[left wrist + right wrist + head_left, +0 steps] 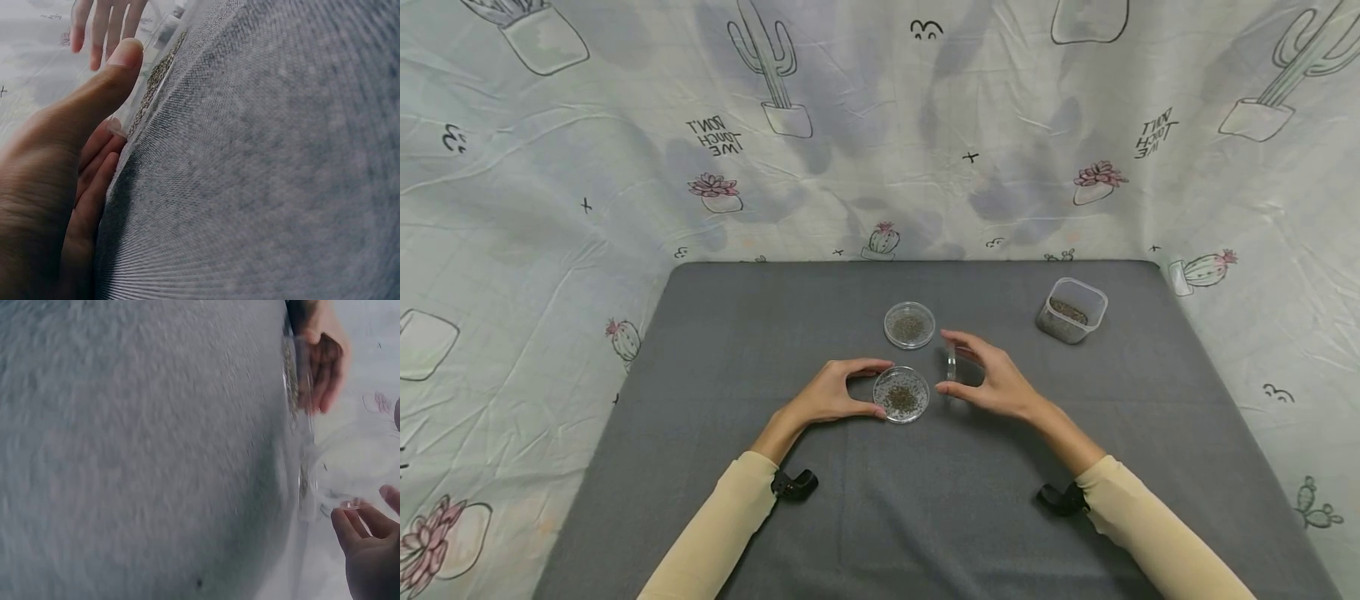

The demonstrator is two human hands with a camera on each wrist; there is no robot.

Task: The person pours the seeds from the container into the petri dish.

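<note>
A clear round dish [901,394] with dark seeds lies on the grey table [715,350]. My left hand [842,390] grips its left rim between thumb and fingers; the left wrist view shows the thumb [119,69] against the dish edge [147,94]. My right hand [988,379] holds a clear round lid [951,364] on edge, just right of the dish; the lid [350,465] shows in the right wrist view above the fingertips [365,528]. A second seed dish [909,324], covered, sits just behind.
A small clear plastic tub [1071,310] holding seeds stands at the back right of the table. Cactus-print cloth [550,208] hangs behind and at both sides. Black wrist mounts [795,484] sit at both cuffs.
</note>
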